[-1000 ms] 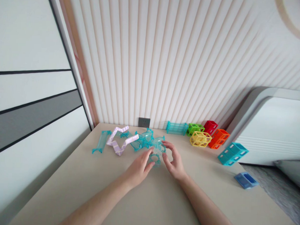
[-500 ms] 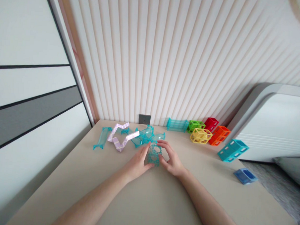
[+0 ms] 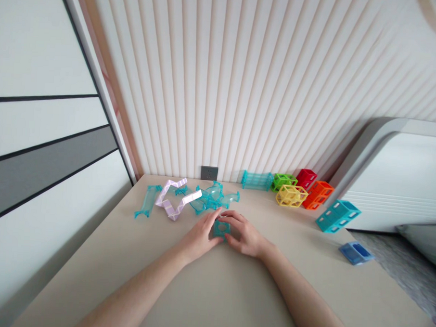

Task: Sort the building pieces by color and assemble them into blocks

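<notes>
Between my hands is a translucent teal plastic building piece with a round opening in its face, on or just above the tabletop. My left hand grips its left side, fingers at the far edge and thumb at the near edge. Curled round the right side is my right hand, its fingers over the far corner and its thumb at the near corner. The fingers hide the piece's edges. Just beyond the hands lies a loose pile of similar translucent teal pieces.
A lilac-and-white folding snake puzzle lies left beside a long teal piece. A teal rack stands by the wall. To the right are green, yellow, red, orange, teal and blue frame blocks.
My right hand has moved left and closed in toward my left hand. The teal piece between them now shows one round opening where two showed before.
</notes>
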Demonstrator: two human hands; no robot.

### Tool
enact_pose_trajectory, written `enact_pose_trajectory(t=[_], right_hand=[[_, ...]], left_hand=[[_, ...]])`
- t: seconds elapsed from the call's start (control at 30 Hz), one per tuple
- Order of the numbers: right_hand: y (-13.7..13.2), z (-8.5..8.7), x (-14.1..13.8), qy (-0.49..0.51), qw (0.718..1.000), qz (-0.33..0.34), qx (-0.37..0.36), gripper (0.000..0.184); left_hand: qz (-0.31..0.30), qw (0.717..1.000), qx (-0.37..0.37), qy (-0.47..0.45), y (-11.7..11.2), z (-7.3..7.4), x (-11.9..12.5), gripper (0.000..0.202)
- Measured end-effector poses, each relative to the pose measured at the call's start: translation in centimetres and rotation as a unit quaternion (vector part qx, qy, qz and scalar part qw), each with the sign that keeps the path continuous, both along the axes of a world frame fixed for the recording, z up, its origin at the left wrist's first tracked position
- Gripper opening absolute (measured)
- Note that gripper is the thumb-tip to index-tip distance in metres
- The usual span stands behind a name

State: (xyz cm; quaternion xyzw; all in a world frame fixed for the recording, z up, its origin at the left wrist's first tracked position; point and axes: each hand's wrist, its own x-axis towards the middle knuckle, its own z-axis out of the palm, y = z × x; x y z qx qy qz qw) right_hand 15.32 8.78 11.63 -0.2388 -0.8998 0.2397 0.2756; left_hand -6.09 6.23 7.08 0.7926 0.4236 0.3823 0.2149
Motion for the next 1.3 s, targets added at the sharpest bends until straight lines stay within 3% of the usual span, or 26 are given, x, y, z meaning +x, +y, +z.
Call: enact_pose_trajectory(t=[0.47,1.13,1.3], right_hand=[[0.49,-0.28,0.96,-0.079,0.996,-0.033,0.028,0.059],[0.49,-0.36,0.78,-0.077,0.996,-0.033,-0.001,0.056],[0.47,-0.36,0.79,-0.096,0.995,-0.037,-0.006,0.066]], left_hand=[[-0.003,0.998,-0.047,0.035,-0.21,-0.08,-0.08,0.089],[-0.004,0.998,-0.035,0.043,-0.31,-0.04,-0.15,0.094],[-0.007,0.997,-0.041,0.058,-0.45,0.1,-0.29,0.096]])
